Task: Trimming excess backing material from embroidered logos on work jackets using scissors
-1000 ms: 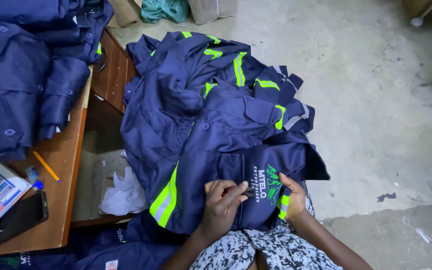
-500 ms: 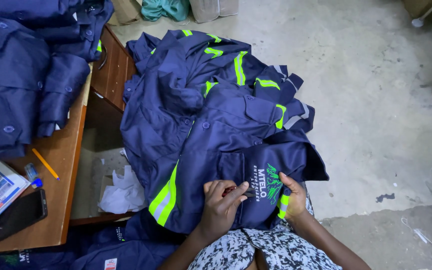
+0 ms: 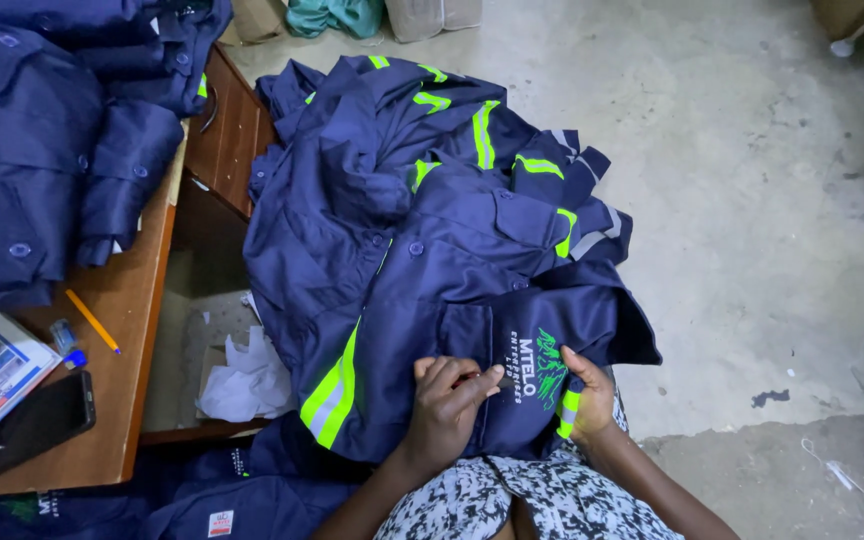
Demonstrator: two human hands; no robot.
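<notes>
The left hand (image 3: 447, 405) is pinching a small dark tool (image 3: 487, 380) in a narrow grip against the navy work jacket (image 3: 432, 270), which is lying on the lap at 6 o'clock. The right hand (image 3: 587, 395) is pressing the embroidered panel flat, fingers spread. A wooden surface (image 3: 127, 330) is standing at 9 o'clock, carrying a pencil (image 3: 92, 320) and phone (image 3: 32, 425).
</notes>
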